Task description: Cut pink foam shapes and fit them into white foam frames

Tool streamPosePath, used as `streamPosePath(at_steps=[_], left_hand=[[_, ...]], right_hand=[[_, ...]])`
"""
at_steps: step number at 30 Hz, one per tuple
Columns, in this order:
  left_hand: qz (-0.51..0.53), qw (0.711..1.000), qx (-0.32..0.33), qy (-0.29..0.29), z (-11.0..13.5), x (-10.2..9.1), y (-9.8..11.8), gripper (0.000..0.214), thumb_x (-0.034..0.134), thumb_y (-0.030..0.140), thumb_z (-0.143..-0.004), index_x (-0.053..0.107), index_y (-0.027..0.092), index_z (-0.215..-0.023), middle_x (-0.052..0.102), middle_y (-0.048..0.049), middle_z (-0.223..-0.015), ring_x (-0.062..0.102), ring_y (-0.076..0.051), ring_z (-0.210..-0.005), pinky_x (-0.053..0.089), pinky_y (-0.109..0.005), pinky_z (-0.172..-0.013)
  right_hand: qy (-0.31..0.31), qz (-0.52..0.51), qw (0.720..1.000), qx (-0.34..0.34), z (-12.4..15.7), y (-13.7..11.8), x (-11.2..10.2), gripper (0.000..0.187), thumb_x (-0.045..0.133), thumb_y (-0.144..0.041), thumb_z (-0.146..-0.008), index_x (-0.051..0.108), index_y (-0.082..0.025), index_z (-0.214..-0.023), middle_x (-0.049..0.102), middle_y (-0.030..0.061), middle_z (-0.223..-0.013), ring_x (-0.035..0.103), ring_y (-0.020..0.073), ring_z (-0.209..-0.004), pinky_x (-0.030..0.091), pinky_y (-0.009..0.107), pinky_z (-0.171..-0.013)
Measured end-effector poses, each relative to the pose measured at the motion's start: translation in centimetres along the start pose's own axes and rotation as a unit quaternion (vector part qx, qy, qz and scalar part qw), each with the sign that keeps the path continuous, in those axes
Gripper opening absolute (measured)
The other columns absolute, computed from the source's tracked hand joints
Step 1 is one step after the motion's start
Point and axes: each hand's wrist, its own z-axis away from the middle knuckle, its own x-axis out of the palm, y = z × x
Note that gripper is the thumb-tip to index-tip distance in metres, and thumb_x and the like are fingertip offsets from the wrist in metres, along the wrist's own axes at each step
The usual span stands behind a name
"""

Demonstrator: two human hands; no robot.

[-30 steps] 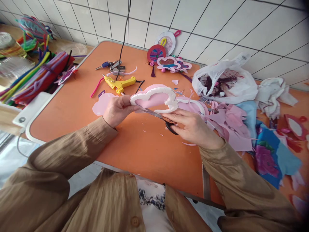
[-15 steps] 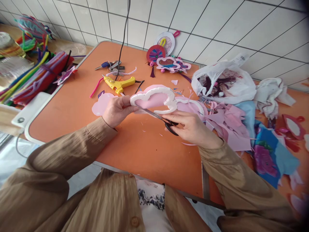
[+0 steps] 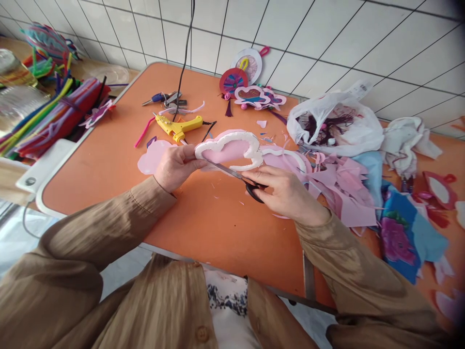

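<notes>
My left hand [image 3: 178, 167] pinches the left end of a white cloud-shaped frame [image 3: 236, 139], which is held up above the table. In my right hand [image 3: 283, 191] are scissors [image 3: 254, 189] with black handles, the fingers closed round the loops. Their blades point left and lie along the frame's lower edge, near my left thumb. Behind the frame's opening shows pink material; I cannot tell whether it is joined to the frame. A pink cloud-shaped piece [image 3: 150, 157] lies on the table left of my left hand. Another white-edged pink piece [image 3: 286, 160] lies behind my right hand.
A yellow glue gun [image 3: 178, 127] and keys [image 3: 169, 99] lie on the orange table [image 3: 203, 232]. Finished ornaments [image 3: 234, 81] lean by the tiled wall. To the right are a white plastic bag [image 3: 337, 121] and pink scraps [image 3: 345, 189]. Pipe cleaners [image 3: 61, 116] fill the left side.
Almost nothing differs. The scissors and my right hand have shifted very slightly left, and the whole view has moved a touch. Both hands keep their hold.
</notes>
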Motion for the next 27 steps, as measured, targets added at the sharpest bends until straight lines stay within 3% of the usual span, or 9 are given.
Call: streamPosePath(at_steps=[3,5,11,18,23,27], left_hand=[[-0.085,0.995,0.006,-0.049,0.0,-0.4,0.0,0.015,0.077,0.035,-0.082,0.074,0.02,-0.081,0.076,-0.0029,-0.078,0.074,-0.026,-0.086,0.056,-0.032,-0.076],[-0.102,0.994,0.011,-0.048,0.0,-0.5,0.0,0.016,0.076,0.036,-0.083,0.074,0.02,-0.082,0.076,-0.0033,-0.078,0.073,-0.026,-0.087,0.055,-0.032,-0.076],[-0.035,0.998,0.01,-0.046,-0.1,-0.2,-0.1,0.023,0.08,0.04,-0.077,0.072,0.019,-0.079,0.076,-0.0044,-0.076,0.073,-0.025,-0.078,0.056,-0.033,-0.071],[-0.01,0.998,-0.019,-0.055,-0.1,0.1,0.0,0.026,0.082,0.04,-0.079,0.072,0.016,-0.084,0.077,-0.0051,-0.08,0.075,-0.027,-0.087,0.059,-0.035,-0.081],[-0.013,0.998,-0.025,-0.06,-0.1,-0.1,0.0,0.023,0.082,0.034,-0.081,0.073,0.014,-0.087,0.076,-0.0041,-0.08,0.075,-0.027,-0.091,0.058,-0.035,-0.083],[-0.001,0.998,0.006,-0.062,-0.2,-0.2,-0.3,0.019,0.082,0.034,-0.079,0.075,0.017,-0.083,0.078,-0.0038,-0.08,0.075,-0.024,-0.082,0.059,-0.031,-0.076]], right_hand=[[0.006,-0.002,1.0,-0.001,0.0,0.2,0.3,0.045,0.055,-0.007,-0.086,0.075,-0.024,-0.123,0.073,0.0082,-0.103,0.073,0.0242,-0.09,0.062,0.038,-0.075],[0.008,0.002,1.0,0.002,0.0,0.3,0.3,0.046,0.054,-0.007,-0.086,0.075,-0.025,-0.123,0.074,0.0081,-0.103,0.073,0.0248,-0.092,0.062,0.039,-0.076],[-0.017,0.009,1.0,0.017,-0.2,-0.1,-0.1,0.043,0.056,-0.01,-0.087,0.076,-0.026,-0.121,0.076,0.0078,-0.102,0.074,0.0254,-0.091,0.06,0.04,-0.08],[-0.055,0.032,0.997,0.033,-0.2,-0.8,-0.9,0.039,0.06,-0.015,-0.087,0.076,-0.022,-0.122,0.076,0.0087,-0.101,0.073,0.0252,-0.088,0.059,0.04,-0.081],[-0.045,0.026,0.998,0.028,-0.1,-0.8,-0.9,0.038,0.061,-0.016,-0.087,0.075,-0.024,-0.122,0.076,0.009,-0.101,0.071,0.0252,-0.088,0.059,0.041,-0.081],[-0.034,0.022,0.999,0.017,-0.1,-0.8,-0.7,0.039,0.06,-0.017,-0.089,0.074,-0.024,-0.124,0.075,0.0088,-0.099,0.071,0.0249,-0.085,0.059,0.04,-0.079]])
